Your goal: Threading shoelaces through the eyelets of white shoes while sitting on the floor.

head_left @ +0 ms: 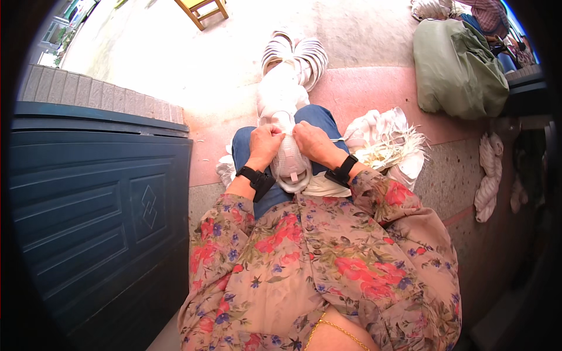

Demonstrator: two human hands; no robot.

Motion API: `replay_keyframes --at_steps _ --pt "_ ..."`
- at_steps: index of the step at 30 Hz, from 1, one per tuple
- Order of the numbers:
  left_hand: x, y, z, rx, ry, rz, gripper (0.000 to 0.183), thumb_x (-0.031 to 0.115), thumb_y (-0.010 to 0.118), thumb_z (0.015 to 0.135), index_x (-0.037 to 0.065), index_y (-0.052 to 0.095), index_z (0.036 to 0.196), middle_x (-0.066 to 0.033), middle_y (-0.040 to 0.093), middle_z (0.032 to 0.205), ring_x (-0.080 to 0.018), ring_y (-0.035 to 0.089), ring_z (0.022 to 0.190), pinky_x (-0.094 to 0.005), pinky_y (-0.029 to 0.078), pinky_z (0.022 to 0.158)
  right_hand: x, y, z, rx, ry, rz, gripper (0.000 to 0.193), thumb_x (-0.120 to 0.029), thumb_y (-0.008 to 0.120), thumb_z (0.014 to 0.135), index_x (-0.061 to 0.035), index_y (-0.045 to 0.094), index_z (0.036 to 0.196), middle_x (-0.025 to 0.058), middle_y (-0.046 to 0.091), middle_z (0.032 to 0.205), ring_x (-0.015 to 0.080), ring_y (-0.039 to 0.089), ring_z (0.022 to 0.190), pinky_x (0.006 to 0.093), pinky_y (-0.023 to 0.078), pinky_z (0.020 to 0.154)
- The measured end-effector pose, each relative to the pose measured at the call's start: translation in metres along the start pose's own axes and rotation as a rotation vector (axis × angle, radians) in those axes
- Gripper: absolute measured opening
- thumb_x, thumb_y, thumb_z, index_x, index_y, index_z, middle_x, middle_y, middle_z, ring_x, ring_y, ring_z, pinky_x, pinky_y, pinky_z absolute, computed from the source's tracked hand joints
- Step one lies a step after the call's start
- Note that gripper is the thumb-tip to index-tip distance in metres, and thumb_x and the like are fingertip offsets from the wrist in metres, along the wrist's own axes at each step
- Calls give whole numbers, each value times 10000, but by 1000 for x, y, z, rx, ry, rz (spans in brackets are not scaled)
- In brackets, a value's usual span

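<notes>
Two bare hands, left hand [265, 145] and right hand [316, 144], fingers bent inward at the white mesh shoe [289, 157], whether closed on it I cannot tell, this shoe between the knees in blue jeans [321, 117], pale strands [395, 151] near the right leg, green sack [459, 73] farther away.

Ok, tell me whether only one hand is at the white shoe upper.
No, the left hand and the right hand both touch the white shoe upper.

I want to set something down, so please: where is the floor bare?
Pink floor between the white stack, green sack and white pile; pale floor between the yellow stool and white stack. Crowded: the lap, around the white shoe.
</notes>
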State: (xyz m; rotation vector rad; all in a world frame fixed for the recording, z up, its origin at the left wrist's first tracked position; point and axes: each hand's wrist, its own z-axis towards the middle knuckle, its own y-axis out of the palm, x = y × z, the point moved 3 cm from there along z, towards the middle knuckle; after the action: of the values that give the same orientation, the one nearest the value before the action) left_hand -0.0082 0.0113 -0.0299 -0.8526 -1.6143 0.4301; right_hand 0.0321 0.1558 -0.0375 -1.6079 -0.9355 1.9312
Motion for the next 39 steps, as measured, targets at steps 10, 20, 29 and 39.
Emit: replay_keyframes --at_steps 10,20,29,39 --pt "1 0 0 22 30 -16 165 153 676 680 8 647 752 -90 624 640 -150 588 575 -269 465 562 -7 -2 2 8 -1 3 117 -96 460 798 21 477 796 199 511 784 375 545 709 437 448 624" --pt "1 1 0 22 48 3 183 181 684 680 15 648 750 -94 623 637 -161 591 569 -273 465 558 -8 0 5 23 36 -39 136 -115 483 790 21 490 791 204 524 793 372 553 727 436 453 640" --pt "1 0 -3 24 64 -27 182 172 681 687 11 646 765 -93 625 647 -148 589 579 -271 463 557 -4 -6 19 -159 -174 -122 120 -88 476 766 26 509 787 202 545 773 351 570 710 406 464 639" --pt "-1 -3 -6 22 72 -71 180 148 689 687 2 636 778 -70 602 627 -125 555 560 -259 454 548 13 5 25 -217 -135 138 135 -87 474 770 17 557 751 212 571 751 374 552 730 435 434 674"
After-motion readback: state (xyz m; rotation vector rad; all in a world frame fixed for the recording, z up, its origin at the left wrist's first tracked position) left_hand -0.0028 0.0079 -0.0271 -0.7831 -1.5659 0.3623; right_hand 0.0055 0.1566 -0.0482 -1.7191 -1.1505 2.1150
